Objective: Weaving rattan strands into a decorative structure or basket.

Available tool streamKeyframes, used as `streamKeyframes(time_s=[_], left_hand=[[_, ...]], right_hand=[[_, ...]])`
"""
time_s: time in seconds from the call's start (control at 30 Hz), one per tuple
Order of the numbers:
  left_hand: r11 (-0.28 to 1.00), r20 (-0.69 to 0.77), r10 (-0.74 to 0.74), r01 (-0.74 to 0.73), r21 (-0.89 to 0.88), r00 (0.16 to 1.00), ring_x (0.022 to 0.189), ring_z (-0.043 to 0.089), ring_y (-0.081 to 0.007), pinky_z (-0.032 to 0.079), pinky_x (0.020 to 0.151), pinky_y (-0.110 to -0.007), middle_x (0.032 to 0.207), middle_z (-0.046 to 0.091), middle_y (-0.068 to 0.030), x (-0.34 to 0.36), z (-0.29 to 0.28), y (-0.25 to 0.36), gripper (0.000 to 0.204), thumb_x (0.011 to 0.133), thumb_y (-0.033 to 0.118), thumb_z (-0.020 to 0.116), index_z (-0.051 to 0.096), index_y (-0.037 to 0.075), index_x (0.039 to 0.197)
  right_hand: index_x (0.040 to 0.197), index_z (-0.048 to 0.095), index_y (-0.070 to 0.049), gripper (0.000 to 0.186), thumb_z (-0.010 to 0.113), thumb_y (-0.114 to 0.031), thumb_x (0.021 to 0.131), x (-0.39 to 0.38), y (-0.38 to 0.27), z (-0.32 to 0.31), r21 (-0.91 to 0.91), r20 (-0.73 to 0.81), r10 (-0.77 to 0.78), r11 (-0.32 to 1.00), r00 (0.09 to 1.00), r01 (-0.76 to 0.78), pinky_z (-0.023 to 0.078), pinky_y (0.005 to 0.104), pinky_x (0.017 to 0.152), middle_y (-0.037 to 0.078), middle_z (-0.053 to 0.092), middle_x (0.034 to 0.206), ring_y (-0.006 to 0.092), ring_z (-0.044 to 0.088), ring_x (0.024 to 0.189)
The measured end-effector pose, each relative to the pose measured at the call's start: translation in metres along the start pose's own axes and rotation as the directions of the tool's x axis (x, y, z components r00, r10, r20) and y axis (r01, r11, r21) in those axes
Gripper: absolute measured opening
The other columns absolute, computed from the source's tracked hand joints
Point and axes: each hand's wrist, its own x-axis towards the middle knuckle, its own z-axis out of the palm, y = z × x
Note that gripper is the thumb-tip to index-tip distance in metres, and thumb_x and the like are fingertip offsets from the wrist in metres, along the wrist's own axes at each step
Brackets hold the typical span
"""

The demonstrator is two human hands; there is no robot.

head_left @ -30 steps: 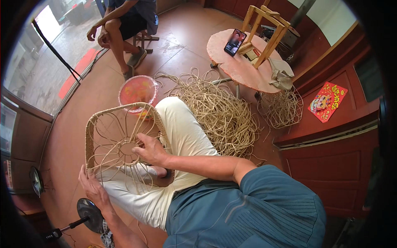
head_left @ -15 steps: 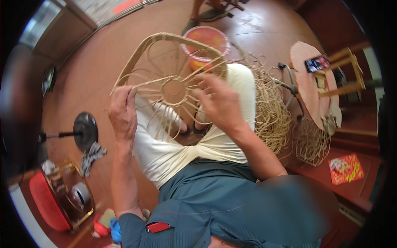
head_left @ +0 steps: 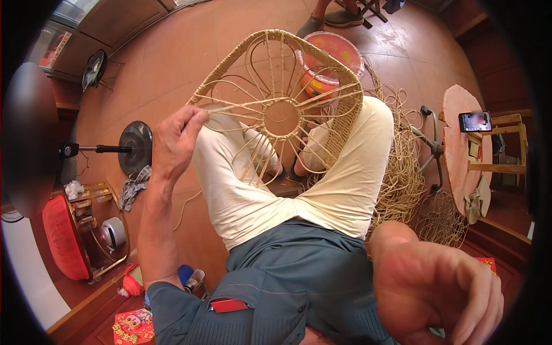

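Observation:
A half-woven basket (head_left: 280,35) of tan cord rests over my knees, its rounded rim wrapped in weave. Thin looped strands spread like petals around a small open ring (head_left: 282,136) in its middle. My left hand (head_left: 179,129) is closed at the basket's left corner, thumb pressed on the fingers. From there a taut strand runs toward the ring. My right hand (head_left: 437,282) is away from the basket, large and close at the lower right. Its fingers curve loosely, with nothing visible in them; the fingertips are partly cut off by the lower edge.
Loose tan cord (head_left: 397,184) lies heaped beside my right leg. Beyond the basket stands a red bucket (head_left: 329,49), with another person's shoes (head_left: 345,18) near it. A phone (head_left: 475,121) is by a pinkish round board (head_left: 454,149) at right. A black round base (head_left: 135,148) stands at left.
My right hand has left the basket's ring and swung back to the lower right, near the camera. My left hand still grips the corner. The whole view has shifted.

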Motion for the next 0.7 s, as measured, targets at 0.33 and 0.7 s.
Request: streamKeyframes(time_s=[0.33, 0.7], left_hand=[[1.0, -0.007, -0.021, 0.021, -0.017, 1.0, 0.07, 0.055, -0.0102, 0.046, 0.066, -0.031, 0.072, 0.061, -0.0035, -0.004, 0.001, -0.008, 0.023, 0.106, 0.024, 0.074, 0.075, 0.002, 0.101], [0.893, -0.081, 0.339, -0.294, 0.342, 0.937, 0.071, 0.067, -0.0205, 0.051, 0.069, -0.037, 0.08, 0.072, -0.0077, 0.101, 0.008, 0.033, 0.023, 0.109, 0.025, 0.068, 0.075, 0.005, 0.1]], right_hand=[[0.123, 0.078, -0.006, 0.035, 0.076, 0.002, 0.089, -0.085, 0.243, -0.057, -0.929, -0.222, 0.189, 0.258, 0.956, -0.267, 0.054, 0.0448, 0.097, 0.009, 0.075, 0.118, 0.0286, 0.071, 0.112], [0.156, 0.058, -0.001, 0.074, 0.076, -0.024, 0.089, -0.119, 0.264, -0.053, -0.987, -0.118, 0.427, -0.146, 0.897, -0.061, 0.045, 0.0441, 0.11, 0.011, 0.059, 0.152, 0.0298, 0.057, 0.13]])
